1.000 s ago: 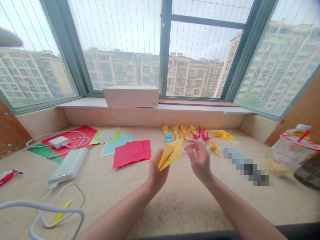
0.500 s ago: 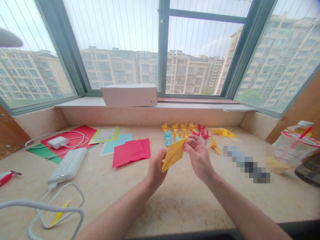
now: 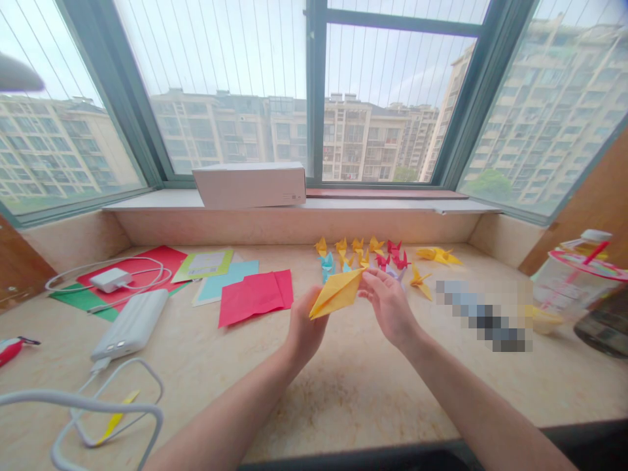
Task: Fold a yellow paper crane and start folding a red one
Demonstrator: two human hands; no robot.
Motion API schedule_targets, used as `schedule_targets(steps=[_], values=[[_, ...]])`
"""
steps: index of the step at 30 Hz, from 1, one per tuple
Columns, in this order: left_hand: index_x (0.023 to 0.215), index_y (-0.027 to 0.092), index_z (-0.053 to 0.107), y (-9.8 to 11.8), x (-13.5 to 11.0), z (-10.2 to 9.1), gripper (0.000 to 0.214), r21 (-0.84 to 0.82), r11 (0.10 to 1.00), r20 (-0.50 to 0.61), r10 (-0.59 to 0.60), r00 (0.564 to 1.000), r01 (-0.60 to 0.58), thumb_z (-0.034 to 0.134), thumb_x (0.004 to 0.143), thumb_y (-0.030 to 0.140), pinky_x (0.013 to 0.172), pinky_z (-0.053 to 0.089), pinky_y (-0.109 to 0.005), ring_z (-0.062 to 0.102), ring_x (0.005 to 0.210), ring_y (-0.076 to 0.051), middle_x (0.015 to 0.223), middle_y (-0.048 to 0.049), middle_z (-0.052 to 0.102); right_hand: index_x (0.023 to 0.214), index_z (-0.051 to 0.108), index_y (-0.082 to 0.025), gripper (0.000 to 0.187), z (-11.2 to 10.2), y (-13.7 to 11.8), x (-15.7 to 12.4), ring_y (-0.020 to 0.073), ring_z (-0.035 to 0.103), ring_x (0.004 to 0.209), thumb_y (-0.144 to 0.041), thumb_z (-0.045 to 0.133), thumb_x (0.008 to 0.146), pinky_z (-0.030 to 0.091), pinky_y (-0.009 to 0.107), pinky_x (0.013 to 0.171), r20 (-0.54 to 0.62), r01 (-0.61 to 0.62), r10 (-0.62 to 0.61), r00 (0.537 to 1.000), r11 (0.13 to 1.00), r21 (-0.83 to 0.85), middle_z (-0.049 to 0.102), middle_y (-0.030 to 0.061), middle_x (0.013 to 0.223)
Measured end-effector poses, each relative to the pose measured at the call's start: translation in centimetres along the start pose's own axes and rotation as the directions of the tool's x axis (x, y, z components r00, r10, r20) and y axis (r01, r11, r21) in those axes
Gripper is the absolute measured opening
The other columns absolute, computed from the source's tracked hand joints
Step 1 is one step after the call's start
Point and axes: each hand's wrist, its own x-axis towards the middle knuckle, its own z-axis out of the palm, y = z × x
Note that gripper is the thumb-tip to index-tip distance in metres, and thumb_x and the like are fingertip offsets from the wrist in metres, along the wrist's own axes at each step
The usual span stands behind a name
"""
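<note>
A person's two bare hands hold a folded yellow paper [image 3: 338,294] between them, raised over a pale desk [image 3: 343,399] by a window. The paper is a slim, flat diamond. From the left hand [image 3: 307,322] it lies forward and to the right; from the right hand [image 3: 391,302] it lies to the left. Both hands are at it, but the left covers more of its edge: it is closed around the near left side, its fingers mostly hidden behind the paper. The right hand's thumb and fingers are drawn narrow at the far tip, seeming to pinch it.

The long axis runs on a slant, from a point low at the near left to a point at the far right. That far point is aimed away from the person, toward rows of small paper birds [image 3: 375,246] standing farther back on the desk. Beyond the left hand, well apart from the yellow paper, lie overlapping red sheets [image 3: 252,297] and a white power bank [image 3: 131,324].
</note>
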Motion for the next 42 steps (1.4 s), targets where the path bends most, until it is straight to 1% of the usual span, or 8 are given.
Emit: schedule_targets(steps=[4, 10, 16, 20, 25, 32, 36, 42], values=[[0.087, 0.017, 0.068, -0.7, 0.2, 0.0, 0.018, -0.102, 0.995, 0.028, -0.016, 0.999, 0.019, 0.06, 0.089, 0.032, 0.073, 0.052, -0.03, 0.067, 0.082, -0.02, 0.086, -0.0076, 0.071, 0.094, 0.071, -0.021, 0.038, -0.8, -0.4, 0.5, 0.0195, 0.066, 0.075, -0.056, 0.064, 0.081, 0.044, 0.028, 0.061, 0.076, -0.011, 0.017, 0.997, 0.997, -0.073, 0.075, 0.0066, 0.09], [0.095, 0.017, 0.07, 0.2, 0.7, -0.4, 0.013, -0.019, 1.0, 0.11, 0.017, 0.994, -0.015, 0.059, 0.089, 0.022, 0.072, 0.052, -0.029, 0.067, 0.083, -0.019, 0.091, -0.0066, 0.073, 0.094, 0.076, -0.021, 0.064, -2.0, -0.5, 1.3, 0.0238, 0.067, 0.089, -0.073, 0.04, 0.086, 0.045, 0.032, 0.067, 0.071, -0.02, 0.036, 0.997, 0.978, -0.206, 0.076, 0.0091, 0.094], [0.087, 0.016, 0.069, 0.7, 0.9, -0.5, 0.011, -0.031, 0.999, 0.2, -0.029, 0.979, 0.036, 0.062, 0.086, 0.024, 0.066, 0.051, -0.027, 0.065, 0.071, -0.016, 0.082, -0.0048, 0.072, 0.091, 0.078, -0.021, 0.045, -2.4, -0.3, 1.3, 0.0277, 0.063, 0.105, -0.059, 0.054, 0.086, 0.046, 0.04, 0.085, 0.131, -0.007, 0.052, 0.99, 0.947, -0.323, 0.075, 0.0091, 0.101], [0.093, 0.015, 0.067, 0.5, 1.1, 0.0, 0.02, -0.275, 0.942, 0.218, -0.132, 0.967, 0.191, 0.064, 0.086, 0.033, 0.06, 0.053, -0.027, 0.066, 0.068, -0.016, 0.082, -0.0061, 0.071, 0.094, 0.078, -0.022, 0.027, -1.9, -0.2, 1.0, 0.0246, 0.066, 0.094, -0.041, 0.066, 0.079, 0.048, 0.037, 0.079, 0.206, -0.089, 0.143, 0.968, 0.965, -0.248, 0.076, 0.0072, 0.093], [0.099, 0.016, 0.062, 0.8, 1.4, 0.1, 0.028, -0.489, 0.821, 0.221, -0.209, 0.953, 0.293, 0.069, 0.084, 0.038, 0.055, 0.052, -0.024, 0.066, 0.066, -0.014, 0.087, -0.0057, 0.069, 0.101, 0.075, -0.023, 0.028, -1.1, -1.0, 0.1, 0.0176, 0.063, 0.077, -0.036, 0.072, 0.076, 0.045, 0.033, 0.074, 0.351, -0.162, 0.223, 0.909, 0.967, -0.196, 0.074, 0.0025, 0.084], [0.107, 0.015, 0.059, 0.6, 1.4, 0.1, 0.033, -0.497, 0.791, 0.301, -0.228, 0.926, 0.356, 0.067, 0.086, 0.04, 0.051, 0.049, -0.02, 0.059, 0.062, -0.011, 0.081, -0.0028, 0.064, 0.096, 0.071, -0.019, 0.038, -0.6, -0.9, -0.3, 0.0131, 0.054, 0.07, -0.054, 0.068, 0.08, 0.04, 0.028, 0.069, 0.344, -0.243, 0.302, 0.889, 0.948, -0.204, 0.067, 0.0019, 0.082], [0.119, 0.022, 0.045, 0.4, 1.3, 0.4, 0.05, -0.539, 0.766, 0.253, -0.248, 0.935, 0.349, 0.072, 0.081, 0.039, 0.05, 0.049, -0.02, 0.06, 0.061, -0.012, 0.073, 0.0021, 0.063, 0.095, 0.064, -0.021, 0.036, -0.5, -0.3, -0.4, 0.0125, 0.054, 0.066, -0.049, 0.075, 0.076, 0.037, 0.026, 0.065, 0.312, -0.272, 0.314, 0.897, 0.947, -0.17, 0.066, -0.0015, 0.075], [0.089, 0.02, 0.047, 0.7, 1.2, 0.6, 0.035, -0.52, 0.773, 0.242, -0.276, 0.93, 0.364, 0.073, 0.079, 0.042, 0.049, 0.047, -0.02, 0.059, 0.058, -0.011, 0.071, 0.0013, 0.065, 0.091, 0.059, -0.022, 0.033, -0.4, 0.1, -0.5, 0.0144, 0.058, 0.067, -0.041, 0.079, 0.073, 0.038, 0.027, 0.064, 0.275, -0.25, 0.284, 0.919, 0.956, -0.151, 0.066, -0.0021, 0.072]])
